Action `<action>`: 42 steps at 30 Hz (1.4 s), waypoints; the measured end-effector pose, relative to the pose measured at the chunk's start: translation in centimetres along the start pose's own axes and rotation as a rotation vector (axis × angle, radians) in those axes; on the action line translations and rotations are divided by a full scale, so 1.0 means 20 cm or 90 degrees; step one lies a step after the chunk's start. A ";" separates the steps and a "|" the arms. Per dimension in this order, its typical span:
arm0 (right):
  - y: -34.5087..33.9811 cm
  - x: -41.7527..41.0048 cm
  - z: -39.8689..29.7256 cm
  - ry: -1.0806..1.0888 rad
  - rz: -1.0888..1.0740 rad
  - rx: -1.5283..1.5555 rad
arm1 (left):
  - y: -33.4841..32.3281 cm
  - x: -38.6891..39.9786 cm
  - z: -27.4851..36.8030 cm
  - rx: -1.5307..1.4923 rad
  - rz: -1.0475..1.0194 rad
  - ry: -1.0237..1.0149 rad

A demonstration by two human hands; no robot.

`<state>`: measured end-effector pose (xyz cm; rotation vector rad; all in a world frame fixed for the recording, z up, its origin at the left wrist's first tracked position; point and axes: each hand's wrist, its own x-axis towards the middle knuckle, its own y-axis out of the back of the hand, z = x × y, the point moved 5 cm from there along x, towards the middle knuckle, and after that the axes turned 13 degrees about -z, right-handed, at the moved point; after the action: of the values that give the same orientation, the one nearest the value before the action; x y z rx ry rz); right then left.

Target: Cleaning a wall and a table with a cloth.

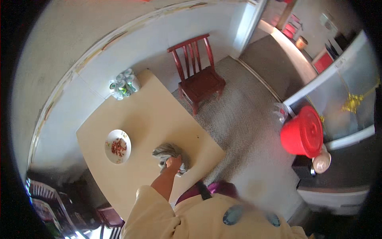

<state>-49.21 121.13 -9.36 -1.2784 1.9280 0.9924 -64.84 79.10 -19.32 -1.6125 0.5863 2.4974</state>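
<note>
My left hand (174, 162) presses down on a crumpled grey cloth (165, 150) with its fingers closed around it. The cloth lies on a beige tabletop (143, 122), close to the edge nearest me. To the left of the cloth, apart from it, sits a white bowl with a floral pattern (122, 158). Small reddish-brown pieces, perhaps peanuts (118, 147), lie in the bowl. My right hand is out of view; only a bit of its sleeve shows at the bottom right.
Shrink-wrapped drink cans (124, 85) stand at the table's far corner by the wall. A dark red wooden chair (201, 82) is beyond the table. On the right, a red bucket (295, 136) stands near a glazed door (349, 98). More chairs (44, 191) are at lower left.
</note>
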 end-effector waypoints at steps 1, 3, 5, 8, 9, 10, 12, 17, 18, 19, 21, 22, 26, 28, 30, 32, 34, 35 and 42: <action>0.10 0.02 0.02 0.003 -0.024 0.007 | -0.01 -0.02 0.08 -0.018 0.004 0.007; 0.29 0.06 0.06 0.007 -0.076 0.017 | 0.00 -0.09 0.26 0.143 0.138 -0.032; 0.50 0.09 0.14 0.005 -0.133 0.027 | 0.01 -0.20 0.38 0.103 0.178 -0.033; 0.84 0.16 0.28 0.000 -0.221 0.042 | 0.03 -0.23 0.47 0.038 0.168 0.020; 0.95 0.20 0.32 0.000 -0.253 0.047 | 0.04 -0.21 0.44 0.019 0.176 0.038; 1.09 0.23 0.37 -0.001 -0.283 0.049 | 0.04 -0.19 0.43 0.030 0.194 0.058; 1.34 0.28 0.46 -0.008 -0.341 0.068 | 0.01 -0.15 0.43 0.034 0.212 0.093; 1.72 0.34 0.60 -0.043 -0.478 0.145 | -0.11 -0.27 0.46 -0.151 0.369 0.286; 1.78 0.35 0.60 -0.055 -0.499 0.161 | -0.12 -0.27 0.49 -0.159 0.338 0.302; 1.84 0.36 0.61 -0.069 -0.518 0.178 | -0.13 -0.27 0.52 -0.168 0.334 0.312; 1.96 0.46 0.58 -0.089 -0.524 0.078 | -0.15 -0.27 0.54 -0.175 0.361 0.364; 2.01 0.51 0.58 -0.103 -0.517 -0.015 | -0.16 -0.24 0.53 -0.156 0.354 0.368; 2.17 0.80 0.58 0.153 -0.408 -0.244 | -0.13 -0.12 0.46 -0.109 0.343 0.332; 2.23 0.87 -0.01 0.216 -0.368 -0.251 | -0.13 -0.13 0.41 -0.113 0.390 0.340; 2.32 0.94 -0.37 0.137 -0.563 0.248 | -0.07 -0.16 0.48 -0.100 0.388 0.322; 2.41 0.81 -0.96 0.179 -0.617 0.610 | -0.07 -0.18 0.46 -0.105 0.374 0.269; 2.46 0.78 -1.31 0.263 -0.678 0.616 | -0.06 -0.18 0.47 -0.116 0.379 0.251; 2.46 0.79 -1.41 0.252 -0.681 0.608 | -0.07 -0.18 0.47 -0.125 0.395 0.255; 2.44 0.79 -1.85 0.431 -0.682 0.265 | -0.07 -0.22 0.50 -0.186 0.433 0.261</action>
<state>-103.38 94.62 9.65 -2.1328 1.3356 -0.4005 -71.03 84.71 -12.20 -2.4035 0.9980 2.8014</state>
